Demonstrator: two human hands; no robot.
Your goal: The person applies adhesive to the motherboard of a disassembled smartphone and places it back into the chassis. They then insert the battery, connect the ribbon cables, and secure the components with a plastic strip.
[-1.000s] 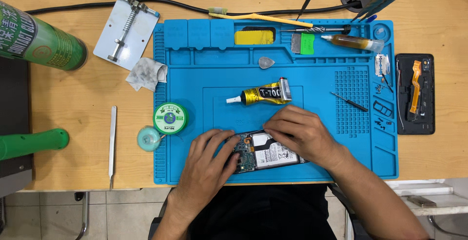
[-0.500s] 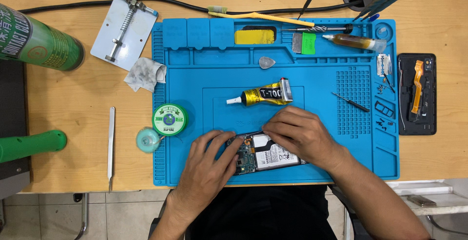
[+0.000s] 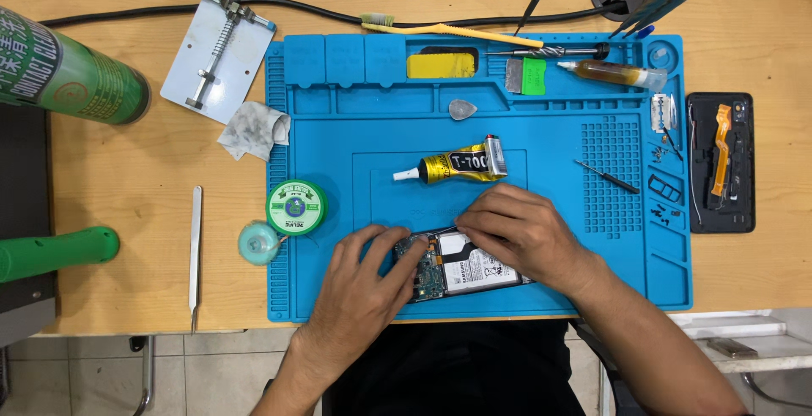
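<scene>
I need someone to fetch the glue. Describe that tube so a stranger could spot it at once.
Start at the blue work mat on the wooden desk. Near its middle, just beyond the right hand working on the opened phone, lies the glue tube. It alone is gold and black, with a white nozzle pointing left.

Both hands on the opened phone (image 3: 469, 270) near the blue mat's (image 3: 338, 137) front edge: left hand (image 3: 365, 285) steadies it, right hand (image 3: 520, 232) presses its top edge.

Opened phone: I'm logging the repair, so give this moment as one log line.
left hand: steadies opened phone | right hand: fingers on its top edge | under: blue mat
</scene>
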